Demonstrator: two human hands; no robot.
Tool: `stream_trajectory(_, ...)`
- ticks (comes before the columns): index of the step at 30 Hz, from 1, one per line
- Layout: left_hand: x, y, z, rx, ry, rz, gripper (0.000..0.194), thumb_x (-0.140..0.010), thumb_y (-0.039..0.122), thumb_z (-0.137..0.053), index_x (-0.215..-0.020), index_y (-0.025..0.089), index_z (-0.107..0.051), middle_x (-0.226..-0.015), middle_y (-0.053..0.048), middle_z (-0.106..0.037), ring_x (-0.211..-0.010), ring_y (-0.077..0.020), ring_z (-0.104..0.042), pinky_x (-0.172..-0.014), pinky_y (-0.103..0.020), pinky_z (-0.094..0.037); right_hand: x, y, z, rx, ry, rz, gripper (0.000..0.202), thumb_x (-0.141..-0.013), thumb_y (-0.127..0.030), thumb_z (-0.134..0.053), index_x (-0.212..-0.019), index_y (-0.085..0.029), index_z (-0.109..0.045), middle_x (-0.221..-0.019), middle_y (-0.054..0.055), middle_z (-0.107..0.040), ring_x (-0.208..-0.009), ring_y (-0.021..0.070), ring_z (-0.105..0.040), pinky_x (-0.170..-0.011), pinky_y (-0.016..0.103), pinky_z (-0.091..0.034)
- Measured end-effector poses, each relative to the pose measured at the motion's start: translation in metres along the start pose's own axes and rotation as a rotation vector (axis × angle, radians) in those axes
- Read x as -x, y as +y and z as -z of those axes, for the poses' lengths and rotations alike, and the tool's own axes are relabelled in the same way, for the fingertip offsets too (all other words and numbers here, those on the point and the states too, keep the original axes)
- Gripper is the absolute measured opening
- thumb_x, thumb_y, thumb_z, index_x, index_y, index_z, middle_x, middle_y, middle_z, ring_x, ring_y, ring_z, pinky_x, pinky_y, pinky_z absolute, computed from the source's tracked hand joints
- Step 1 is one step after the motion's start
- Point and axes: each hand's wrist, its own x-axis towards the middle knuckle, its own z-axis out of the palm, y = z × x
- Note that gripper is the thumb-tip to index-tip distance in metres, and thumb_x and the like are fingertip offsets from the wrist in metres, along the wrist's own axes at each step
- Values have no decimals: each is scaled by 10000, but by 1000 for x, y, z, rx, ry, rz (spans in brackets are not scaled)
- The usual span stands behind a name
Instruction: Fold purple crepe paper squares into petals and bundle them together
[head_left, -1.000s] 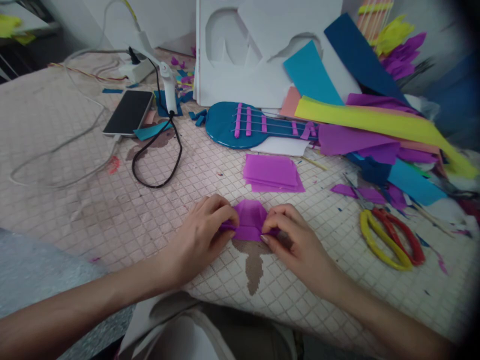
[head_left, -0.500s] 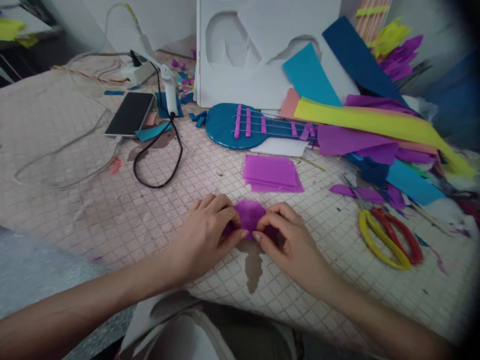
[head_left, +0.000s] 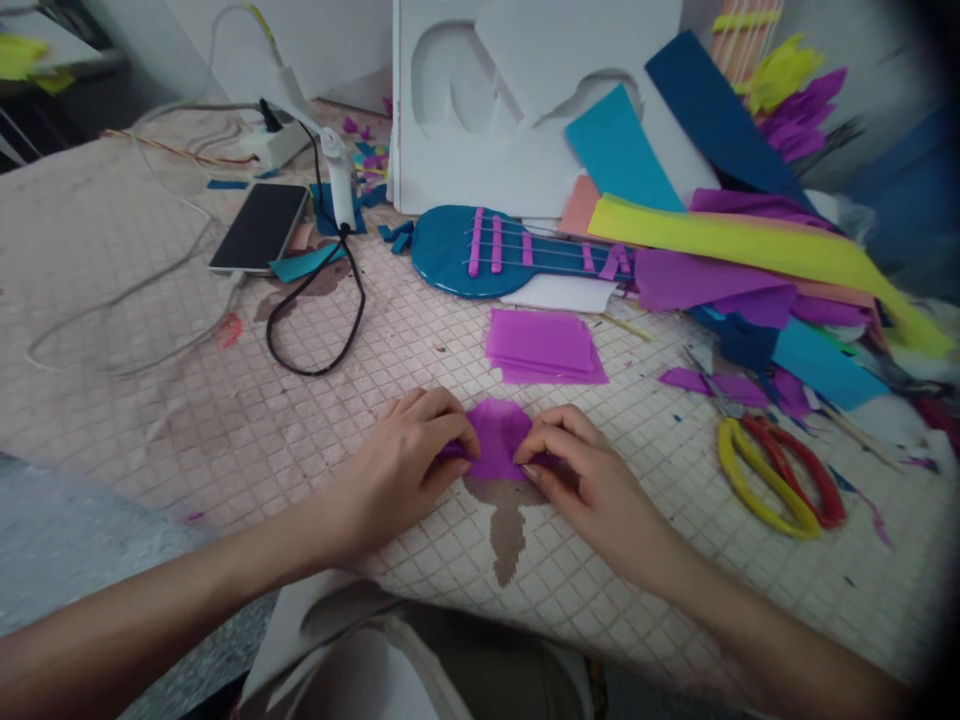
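Note:
A small piece of purple crepe paper (head_left: 499, 437) lies on the table between my two hands, its sides gathered under the fingers. My left hand (head_left: 420, 455) pinches its left side between thumb and fingers. On the right side, my right hand (head_left: 574, 455) has the paper between thumb and forefinger. Just beyond the hands rests a stack of purple paper rectangles (head_left: 541, 343). Behind that stack lies a blue paper-covered guitar model (head_left: 474, 265) with purple bars and thin strings.
Yellow-and-red-handled scissors (head_left: 780, 478) lie at the right, below heaped paper strips (head_left: 742, 245). A phone (head_left: 262, 228) with a cable, a black cord loop (head_left: 315, 372) and a white stand (head_left: 341, 190) are at the left. White foam board (head_left: 517, 170) stands behind.
My left thumb has drawn back left from the middle of the purple paper, and the right thumb has shifted slightly right. More of the paper's lower edge shows.

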Motion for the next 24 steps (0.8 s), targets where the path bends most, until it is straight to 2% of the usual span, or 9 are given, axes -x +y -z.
stream_trajectory(5, 1, -3, 4, 47, -37, -9, 160, -849, 55, -536, -895, 192, -606, -984, -19, -542, -949, -170, -497, -855, -345, -411, 1, 3, 5, -17, -52, 35, 275, -837, -10, -451, -909, -241, -582, -1015, 33, -491, -974, 181, -500, -825, 361, -441)
stream_trajectory(9, 1, -2, 4, 51, -19, -14, 167, -839, 54, -529, -896, 188, -612, -994, -31, -542, -949, -179, -497, -856, -357, -419, 2, 3, 6, -60, -32, 50, 242, -839, -44, -470, -940, -245, -559, -1012, 37, -504, -949, 185, -508, -800, 355, -457)
stream_trajectory(14, 1, 2, 3, 126, 36, -1, 182, -815, 27, -517, -863, 181, -601, -945, -23, -551, -909, -158, -517, -821, -326, -436, 4, 5, 5, -190, 125, 31, 128, -883, -137, -465, -949, -239, -504, -926, 20, -524, -830, 157, -528, -727, 314, -463)
stream_trajectory(18, 1, 4, 5, 200, 88, 16, 148, -841, 61, -505, -875, 178, -588, -946, -26, -553, -898, -147, -530, -766, -290, -453, 5, 6, 8, -160, 265, 103, 129, -878, -143, -480, -950, -239, -528, -937, 21, -529, -877, 161, -530, -755, 313, -452)
stream_trajectory(21, -1, 0, 9, 183, 131, 11, 131, -840, 85, -523, -914, 178, -580, -958, -28, -561, -878, -140, -538, -745, -278, -458, 2, 6, 15, -74, 283, 105, 130, -872, -147, -493, -946, -238, -550, -946, 21, -541, -860, 158, -532, -746, 311, -449)
stream_trajectory(24, -11, -7, 15, 126, 142, -11, 153, -829, 110, -543, -964, 173, -577, -952, -33, -582, -833, -137, -547, -720, -275, -463, -5, 8, 22, 15, 241, 67, 114, -869, -165, -503, -938, -230, -566, -955, 28, -559, -820, 155, -542, -698, 299, -457)
